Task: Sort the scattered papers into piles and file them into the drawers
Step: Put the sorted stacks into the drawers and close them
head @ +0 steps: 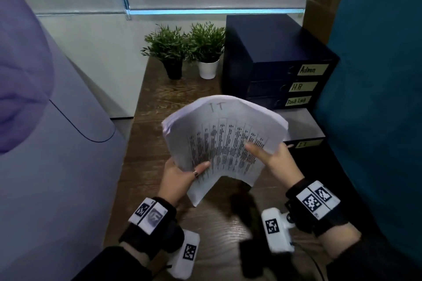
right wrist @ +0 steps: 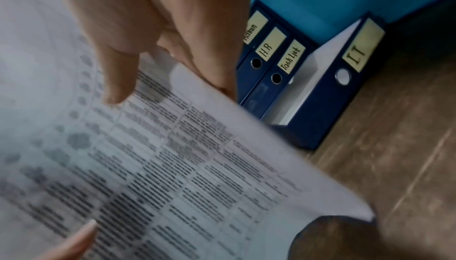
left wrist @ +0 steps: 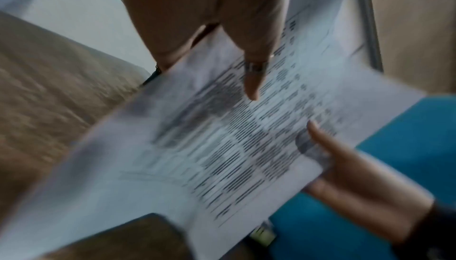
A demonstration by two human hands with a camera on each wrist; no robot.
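A stack of printed papers (head: 225,141) marked "IT" at its top, bowed upward, hangs above the wooden desk (head: 159,102). My left hand (head: 182,175) grips its near left edge, thumb on top (left wrist: 251,80). My right hand (head: 271,155) grips the right edge, thumb (right wrist: 118,80) pressed on the print. The dark blue drawer unit (head: 274,52) stands at the back right with drawers labelled Admin (head: 312,69), H.R (head: 302,86) and Task List (head: 298,100) closed. The lowest drawer, labelled IT (head: 306,143), is pulled out just right of the papers, white inside (right wrist: 306,80).
Two small potted plants (head: 187,50) stand at the back of the desk, left of the drawer unit. A large pale grey machine (head: 57,143) lines the left side. A teal partition (head: 376,75) closes the right side. Window blinds hang behind.
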